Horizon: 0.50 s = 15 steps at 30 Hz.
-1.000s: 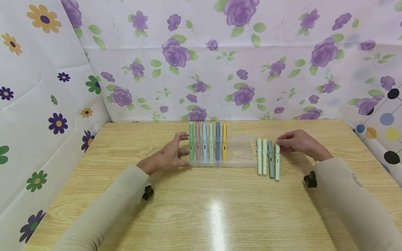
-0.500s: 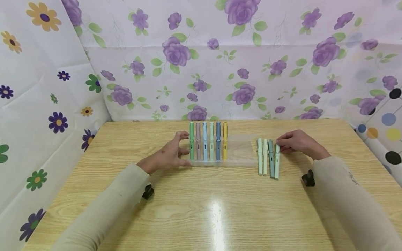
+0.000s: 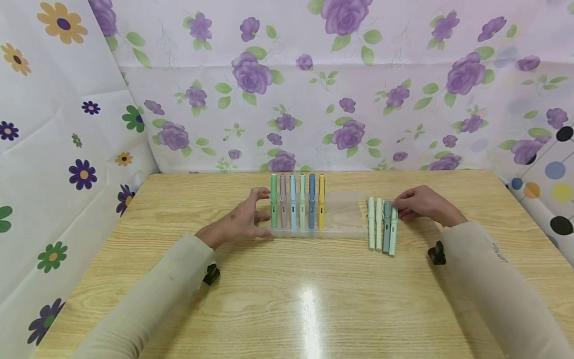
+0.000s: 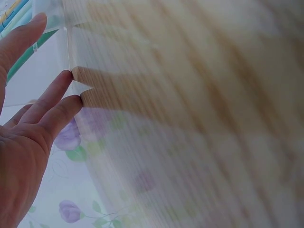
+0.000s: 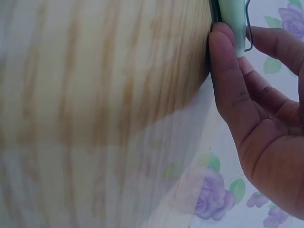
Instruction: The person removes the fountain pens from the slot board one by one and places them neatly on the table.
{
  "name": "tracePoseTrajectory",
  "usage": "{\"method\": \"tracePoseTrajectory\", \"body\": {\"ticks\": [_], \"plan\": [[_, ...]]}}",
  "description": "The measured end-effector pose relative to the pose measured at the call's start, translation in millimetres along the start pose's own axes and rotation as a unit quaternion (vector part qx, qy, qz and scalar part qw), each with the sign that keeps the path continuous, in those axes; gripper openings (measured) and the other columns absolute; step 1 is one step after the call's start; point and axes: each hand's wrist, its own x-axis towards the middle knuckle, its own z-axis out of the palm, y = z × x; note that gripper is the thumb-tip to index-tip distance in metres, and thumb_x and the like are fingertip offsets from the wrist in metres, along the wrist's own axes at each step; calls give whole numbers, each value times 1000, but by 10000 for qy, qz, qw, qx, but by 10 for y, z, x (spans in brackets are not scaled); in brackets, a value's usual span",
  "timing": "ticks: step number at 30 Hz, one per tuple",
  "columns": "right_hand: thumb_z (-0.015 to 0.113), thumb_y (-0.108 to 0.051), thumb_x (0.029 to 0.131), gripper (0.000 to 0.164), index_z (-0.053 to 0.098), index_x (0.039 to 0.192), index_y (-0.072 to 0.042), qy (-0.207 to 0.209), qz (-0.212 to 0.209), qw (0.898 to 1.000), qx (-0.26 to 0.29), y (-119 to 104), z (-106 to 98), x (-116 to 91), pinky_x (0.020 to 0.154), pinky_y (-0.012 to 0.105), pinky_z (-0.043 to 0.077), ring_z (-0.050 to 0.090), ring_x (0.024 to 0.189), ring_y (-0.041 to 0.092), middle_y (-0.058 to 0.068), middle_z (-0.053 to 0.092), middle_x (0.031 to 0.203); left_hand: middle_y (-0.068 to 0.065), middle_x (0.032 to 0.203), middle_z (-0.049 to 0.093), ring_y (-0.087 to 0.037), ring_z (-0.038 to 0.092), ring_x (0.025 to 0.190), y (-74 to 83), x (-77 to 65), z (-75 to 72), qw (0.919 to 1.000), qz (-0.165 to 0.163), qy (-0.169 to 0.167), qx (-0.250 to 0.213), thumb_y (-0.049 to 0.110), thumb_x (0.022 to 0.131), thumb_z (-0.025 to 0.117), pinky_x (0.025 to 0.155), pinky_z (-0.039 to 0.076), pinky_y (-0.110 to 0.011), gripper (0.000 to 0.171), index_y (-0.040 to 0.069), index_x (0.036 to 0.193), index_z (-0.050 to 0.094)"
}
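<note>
My left hand (image 3: 242, 219) rests with spread fingers at the left end of a clear pen stand (image 3: 343, 234); fingertips (image 4: 76, 99) touch down by its end in the left wrist view. In the stand, several capped pens stand side by side, from a green pen (image 3: 274, 202) to a yellow pen (image 3: 321, 202). To the right, several pale pens lie in a row on the table. My right hand (image 3: 428, 205) pinches the clip end of the rightmost one, a mint-green pen (image 3: 393, 232), beside a grey-blue pen (image 3: 386, 229). The mint pen's clip (image 5: 249, 28) shows between the right fingers.
Two light green pens (image 3: 374, 224) lie between the stand and the grey-blue pen. The wooden table (image 3: 269, 299) ends at a flowered cloth wall (image 3: 314, 114) behind, with another patterned cloth (image 3: 67, 149) on the left.
My right hand has shifted slightly left, bringing the mint-green pen closer against the grey-blue one. My left hand and the stand have stayed in place.
</note>
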Motion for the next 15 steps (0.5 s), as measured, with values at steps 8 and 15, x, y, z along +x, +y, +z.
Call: {"method": "tracePoseTrajectory", "body": {"ticks": [8, 15], "plan": [[61, -23, 101, 47, 54, 130, 14, 49, 66, 9999, 111, 9, 13, 15, 77, 32, 59, 70, 84, 17, 9, 71, 95, -19, 158, 21, -37, 57, 124, 2, 7, -4, 10000, 6, -8, 32, 5, 84, 82, 97, 51, -47, 93, 17, 147, 14], [61, -22, 102, 47, 53, 130, 15, 8, 10, 9999, 151, 33, 6, 12, 76, 32, 59, 70, 83, 17, 9, 71, 94, -18, 159, 20, -37, 57, 125, 14, 3, -1, 10000, -56, -10, -34, 5, 83, 82, 96, 51, -47, 94, 17, 147, 14]]}}
